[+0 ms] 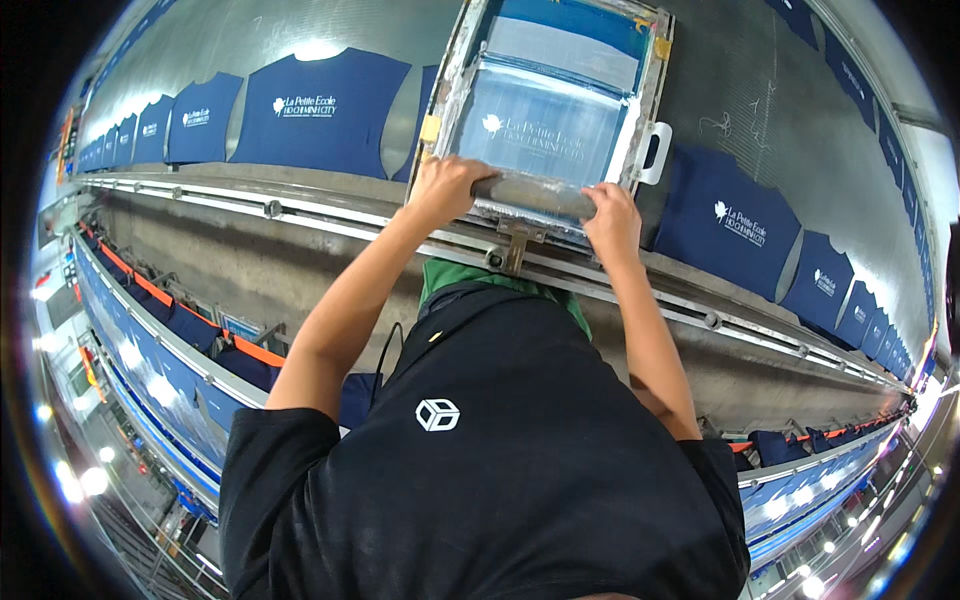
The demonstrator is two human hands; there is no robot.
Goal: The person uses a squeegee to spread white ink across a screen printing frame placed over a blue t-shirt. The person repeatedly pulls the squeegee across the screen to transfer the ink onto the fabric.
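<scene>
A printing screen in a worn metal frame (652, 85) lies on the long table in front of me. Its blue mesh (545, 100) shows a pale leaf-and-lettering design. Across the near end of the screen lies a grey squeegee (535, 194). My left hand (445, 190) is closed around the squeegee's left end, and my right hand (612, 220) grips its right end. The undersides of both grips are hidden. A white handle (656, 153) sticks out from the frame's right side, just above my right hand.
Navy fabric panels with white prints lie in a row along the table, one left of the screen (318, 125) and one right of it (727, 222). A metal rail (350, 216) runs along the table's near edge. Behind me stands another long table (150, 345) with fabric hanging along it.
</scene>
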